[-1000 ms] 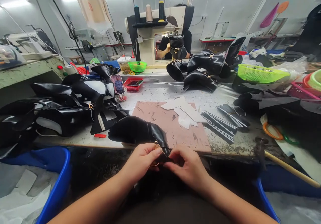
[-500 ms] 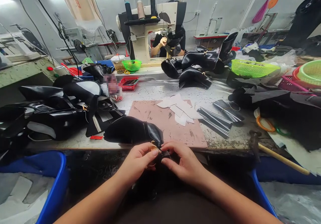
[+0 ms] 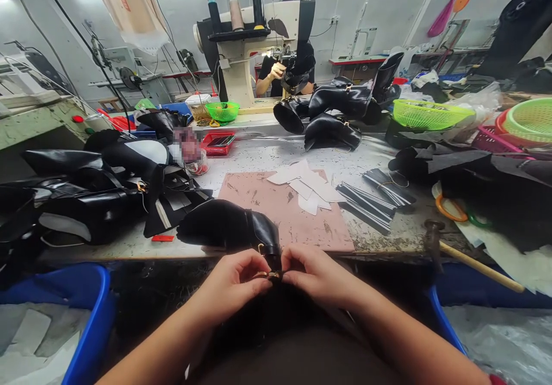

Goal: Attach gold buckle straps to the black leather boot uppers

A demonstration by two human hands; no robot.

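A black leather boot upper lies at the table's near edge, partly on a pink cutting mat. A narrow strap runs down from it to a small gold buckle. My left hand pinches the buckle with thumb and fingers closed. My right hand pinches the strap end right beside it, fingertips almost meeting those of the left hand. Both hands sit just below the table edge, over my lap.
White paper pieces and bundled black strips lie past the mat. Piles of black boot uppers fill the left. A hammer, scissors, green baskets, a sewing machine with another person behind, blue bins.
Both hands drew closer together and slightly lower; the buckle now sits between the fingertips instead of up by the left thumb. The view shifted slightly.
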